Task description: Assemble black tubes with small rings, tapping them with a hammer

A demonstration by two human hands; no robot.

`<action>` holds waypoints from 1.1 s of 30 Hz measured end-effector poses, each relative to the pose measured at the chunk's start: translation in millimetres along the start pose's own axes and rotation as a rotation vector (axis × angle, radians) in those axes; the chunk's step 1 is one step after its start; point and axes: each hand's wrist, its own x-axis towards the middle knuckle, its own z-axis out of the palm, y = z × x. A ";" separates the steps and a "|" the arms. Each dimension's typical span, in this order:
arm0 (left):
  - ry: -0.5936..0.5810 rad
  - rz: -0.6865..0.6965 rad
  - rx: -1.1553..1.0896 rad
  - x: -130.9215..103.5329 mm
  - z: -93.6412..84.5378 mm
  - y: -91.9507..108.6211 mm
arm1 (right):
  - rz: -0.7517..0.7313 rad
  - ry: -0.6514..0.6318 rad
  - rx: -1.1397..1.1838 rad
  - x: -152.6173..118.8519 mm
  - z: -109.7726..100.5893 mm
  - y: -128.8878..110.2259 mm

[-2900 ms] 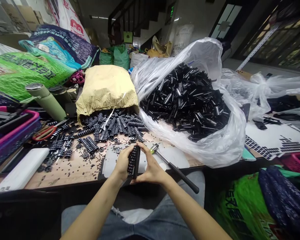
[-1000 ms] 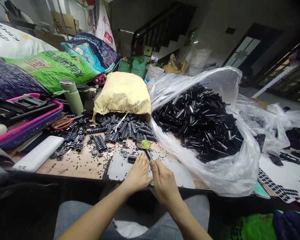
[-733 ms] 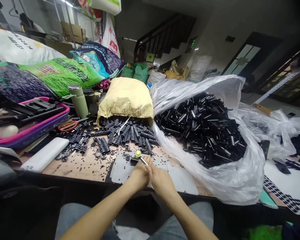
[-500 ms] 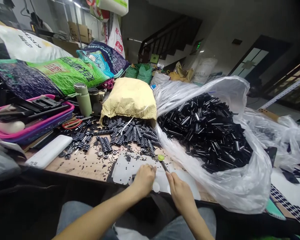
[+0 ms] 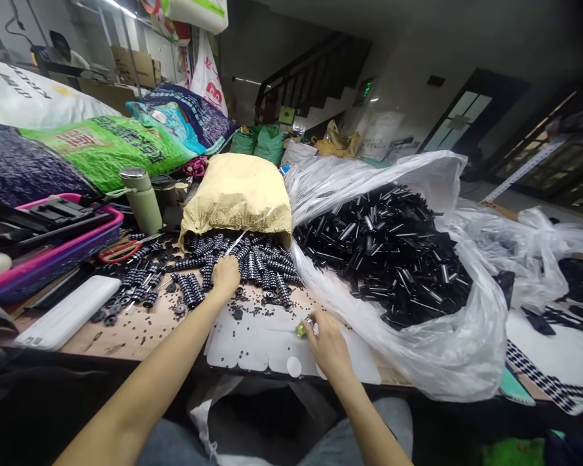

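Observation:
My left hand (image 5: 226,275) reaches into the near side of a pile of black-and-white checked rollers (image 5: 258,264). Its fingers curl downward among them, and what they grip is hidden. Over a whitish board (image 5: 272,346), my right hand (image 5: 328,340) is closed around a small hammer-like tool (image 5: 301,329) with a yellow-green end; most of it is covered by the fingers. Tiny dark rings lie scattered over the board and the wooden table (image 5: 131,333). The rollers spill from under a yellow sack (image 5: 243,188).
A clear plastic bag (image 5: 480,349) full of black tube-like pieces (image 5: 383,252) lies open at right. On the left are a white oblong box (image 5: 70,310), red-handled scissors (image 5: 121,251), a pink-and-purple basket (image 5: 97,230) and a green flask (image 5: 140,200). A person (image 5: 68,52) shows far back.
My left hand has left the board and gone forward and left to the rollers. My right hand still holds the tool, now turned with its yellow-green end lower and closer to the fingers.

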 end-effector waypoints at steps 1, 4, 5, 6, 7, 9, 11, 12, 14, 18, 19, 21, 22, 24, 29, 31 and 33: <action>-0.001 0.036 -0.005 -13.1 -1.0 -0.6 | -0.024 0.006 0.017 7.8 1.7 -3.4; -0.015 0.195 -0.064 -64.1 -3.5 -5.3 | -0.026 0.080 0.021 39.8 3.9 -2.5; -0.017 0.251 -0.074 -81.7 -3.6 -7.3 | -0.002 0.115 0.011 53.8 3.3 1.8; -0.015 0.297 -0.057 -97.8 -3.4 -8.8 | 0.032 0.145 0.000 69.3 2.1 7.8; -0.013 0.338 -0.020 -111.6 -2.8 -9.3 | 0.060 0.165 -0.007 85.6 0.4 15.2; -0.004 0.368 0.084 -130.0 -0.2 -6.1 | 0.123 0.193 -0.023 117.7 -4.0 32.2; -0.002 0.367 0.164 -136.2 4.7 2.9 | 0.162 0.194 -0.035 143.4 -9.3 48.4; -0.013 0.368 0.183 -135.7 8.1 8.7 | 0.172 0.187 -0.039 152.4 -12.2 55.1; -0.066 0.394 0.188 -130.5 16.1 19.4 | 0.182 0.169 -0.045 162.7 -18.2 64.5; -0.186 0.459 0.075 -117.9 26.0 24.2 | 0.183 0.126 -0.068 160.3 -28.6 66.9; -0.198 0.444 -0.015 -116.3 25.1 22.4 | 0.178 0.115 -0.075 155.8 -30.2 63.8; -0.206 0.338 -0.279 -114.7 19.0 19.5 | 0.154 0.084 -0.084 140.9 -30.3 51.2; -0.211 0.249 -0.440 -114.3 14.8 19.6 | 0.139 0.061 -0.085 129.8 -28.6 41.4; -0.258 0.036 -0.769 -113.8 7.0 24.6 | 0.104 -0.001 -0.081 100.0 -22.1 14.5; -0.357 -0.326 -1.223 -115.2 4.6 45.7 | 0.018 -0.124 -0.103 17.2 -6.8 -59.7; -0.344 -0.376 -1.262 -115.8 5.4 46.0 | -0.059 -0.163 -0.054 0.7 -8.9 -71.1; -0.407 -0.390 -1.277 -115.8 3.0 41.5 | -0.219 -0.172 0.032 -2.9 -14.6 -68.7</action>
